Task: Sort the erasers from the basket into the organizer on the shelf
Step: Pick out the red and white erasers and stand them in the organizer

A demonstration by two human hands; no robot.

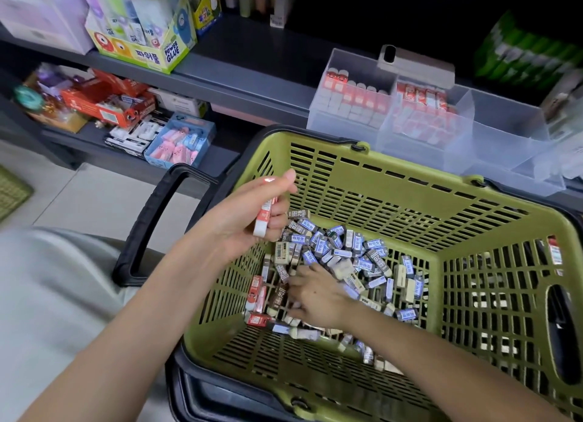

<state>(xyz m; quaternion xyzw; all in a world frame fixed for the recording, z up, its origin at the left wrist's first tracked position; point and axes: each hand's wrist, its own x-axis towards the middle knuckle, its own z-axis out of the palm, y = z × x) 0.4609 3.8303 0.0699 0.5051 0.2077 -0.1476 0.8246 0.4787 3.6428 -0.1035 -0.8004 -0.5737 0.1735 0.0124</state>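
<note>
Left hand point(249, 216) grip holds a red-sleeved eraser point(264, 215), presumably staged for the clear organizer point(504, 137). Right hand point(315, 295) reaches into the green basket point(347, 169); its grip is blurred and cannot be told.

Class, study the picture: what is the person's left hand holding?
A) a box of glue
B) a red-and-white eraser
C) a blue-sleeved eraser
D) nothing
B: the left hand grips a red-and-white eraser above the green basket.
</note>
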